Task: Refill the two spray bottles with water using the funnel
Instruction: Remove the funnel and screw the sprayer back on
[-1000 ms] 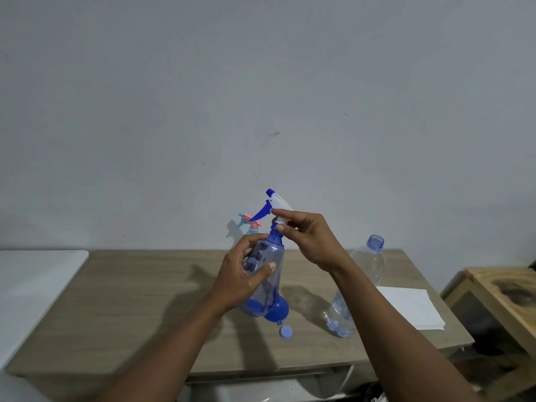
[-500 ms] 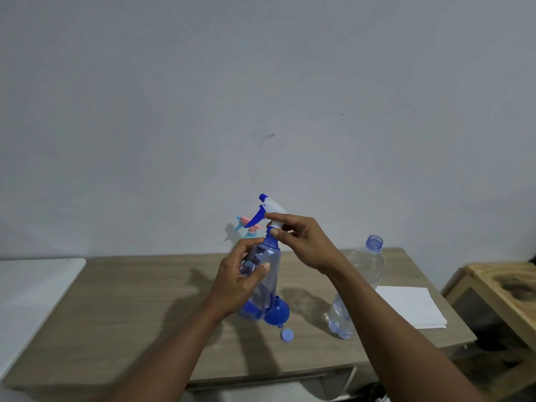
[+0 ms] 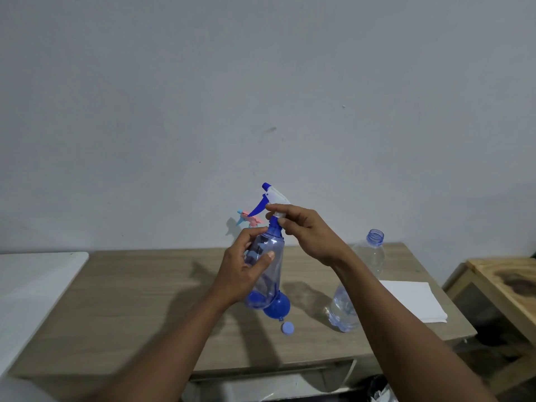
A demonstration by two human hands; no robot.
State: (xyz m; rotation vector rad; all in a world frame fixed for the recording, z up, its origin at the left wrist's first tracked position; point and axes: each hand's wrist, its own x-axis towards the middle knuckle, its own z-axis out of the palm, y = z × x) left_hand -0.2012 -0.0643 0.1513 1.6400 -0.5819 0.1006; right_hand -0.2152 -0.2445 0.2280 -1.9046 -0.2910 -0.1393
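Blue-tinted clear plastic forms the spray bottle (image 3: 274, 262), which is held upright with a slight tilt, lifted off the table (image 3: 139, 300). No water level can be made out inside, so the spray bottle is judged to be light. Its thin wall is expected to give under a hard squeeze and its smooth surface to slip if wetted.

The body is gripped by the left hand (image 3: 240, 271), with the thumb laid across the front and the fingers wrapped behind. The blue collar (image 3: 274, 229) at the top of the spray bottle is pinched by the curled thumb and fingers of the right hand (image 3: 307, 230), just under the white spray head (image 3: 274, 195). The collar is judged the proper hold for unscrewing, being stiff and ridged. The trigger is better left alone.

Directly below the spray bottle, a blue funnel (image 3: 278, 307) is seen lying on the table, and a small blue cap (image 3: 287, 327) lies just beside it. Behind the spray bottle, the pink and pale-blue head of a second spray bottle (image 3: 251, 220) is partly shown. To the right of the spray bottle an uncapped water bottle (image 3: 368, 256) is stood, with a white sheet (image 3: 414, 300) farther right.
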